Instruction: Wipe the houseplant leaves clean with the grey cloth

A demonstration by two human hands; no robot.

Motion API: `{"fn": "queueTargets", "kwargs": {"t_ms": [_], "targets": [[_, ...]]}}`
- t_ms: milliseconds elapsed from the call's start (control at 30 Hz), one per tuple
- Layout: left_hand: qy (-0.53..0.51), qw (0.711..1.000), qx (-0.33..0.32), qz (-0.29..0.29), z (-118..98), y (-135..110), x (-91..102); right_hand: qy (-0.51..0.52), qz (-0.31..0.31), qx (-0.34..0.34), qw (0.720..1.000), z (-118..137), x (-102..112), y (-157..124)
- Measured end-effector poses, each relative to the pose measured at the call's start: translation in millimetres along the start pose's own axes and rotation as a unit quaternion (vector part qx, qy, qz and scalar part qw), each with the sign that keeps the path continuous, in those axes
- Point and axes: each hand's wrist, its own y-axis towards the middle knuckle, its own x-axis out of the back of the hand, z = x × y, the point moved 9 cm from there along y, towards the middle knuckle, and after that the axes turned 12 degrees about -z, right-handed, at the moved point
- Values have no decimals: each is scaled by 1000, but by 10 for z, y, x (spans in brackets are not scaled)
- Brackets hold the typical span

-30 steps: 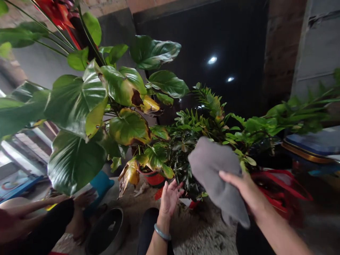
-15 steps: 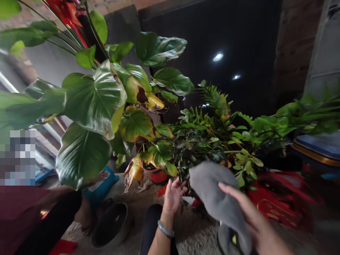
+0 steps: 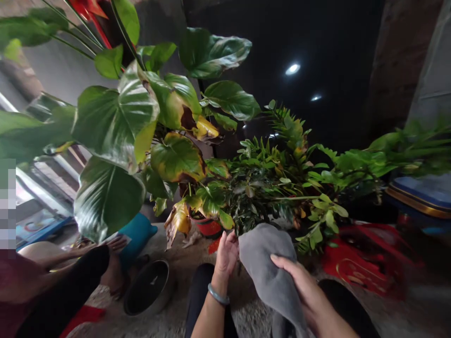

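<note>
My right hand point(image 3: 303, 288) grips a grey cloth point(image 3: 269, 267) and presses it against the lower leaves of a bushy, narrow-leaved plant point(image 3: 282, 183). My left hand point(image 3: 226, 256), with a bracelet on its wrist, is raised beside the cloth, its fingers curled and touching the cloth's left edge under the foliage. To the left stands a big-leaved plant point(image 3: 116, 122) with yellowing, brown-edged leaves, growing from a red pot point(image 3: 207, 227).
Another person sits at the lower left, a hand point(image 3: 116, 244) resting near a teal object point(image 3: 139, 234). A dark round bowl point(image 3: 148, 286) lies on the rough ground. A red crate point(image 3: 366, 263) and a blue-lidded container point(image 3: 419, 195) are on the right.
My right hand has brought the cloth down and to the left, from in front of the upper foliage to the low leaves. My left hand has closed in on the cloth.
</note>
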Motion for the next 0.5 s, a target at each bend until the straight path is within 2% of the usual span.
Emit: {"fn": "queueTargets", "kwargs": {"t_ms": [67,167,200,233,300,400,467,500], "targets": [[-2,1000,5,-4,11,4,7,17,1,87,996,413,-25,-104],[-20,1000,7,-23,24,19,44,92,-86,267,956,1279,26,-108],[-25,999,6,-27,26,23,53,119,-103,294,943,1453,28,-63],[-27,999,5,-31,28,27,59,139,-102,291,941,1523,5,21],[-27,999,-1,-35,21,29,62,144,-79,218,962,1340,-59,235],[-15,1000,-9,-26,-4,8,27,74,-84,79,991,546,18,384],[-6,1000,-2,-5,0,-32,-20,26,-51,31,998,43,42,307],[-4,1000,10,3,18,-57,-36,3,-35,25,999,-116,32,234]]}}
